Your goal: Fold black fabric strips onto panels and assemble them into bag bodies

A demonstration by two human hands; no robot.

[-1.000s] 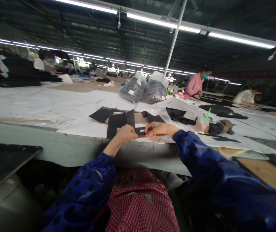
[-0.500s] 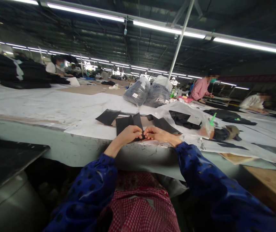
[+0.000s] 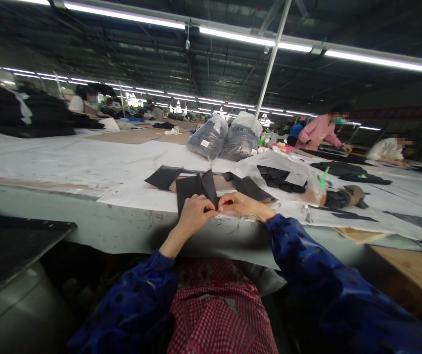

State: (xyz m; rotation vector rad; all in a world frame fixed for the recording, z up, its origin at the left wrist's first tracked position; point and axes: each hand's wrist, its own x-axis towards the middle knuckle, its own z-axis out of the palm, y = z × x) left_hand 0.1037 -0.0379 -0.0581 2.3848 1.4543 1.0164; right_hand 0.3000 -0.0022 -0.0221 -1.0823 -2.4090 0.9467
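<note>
At the table's front edge, my left hand (image 3: 196, 212) pinches the near edge of a black fabric piece (image 3: 191, 186). My right hand (image 3: 237, 203) meets it from the right, thumb and forefinger pressed together at the same edge. The fingertips nearly touch, and they hide the exact spot being gripped. Part of the black piece stands up in a fold just behind the fingers. Other black pieces (image 3: 163, 177) lie to the left, and a further black piece (image 3: 251, 188) lies beyond my right hand, over brown material (image 3: 226, 183).
White paper covers the long table (image 3: 67, 157). Two filled plastic bags (image 3: 208, 137) stand behind the pieces. An open clear bag (image 3: 275, 172) with black fabric lies to the right. A person in pink (image 3: 319, 132) works farther right. A wooden box (image 3: 413, 270) sits lower right.
My left hand has turned and dropped slightly toward the table edge, while my right hand stays nearly in place. The person in pink has shifted right with arms moved.
</note>
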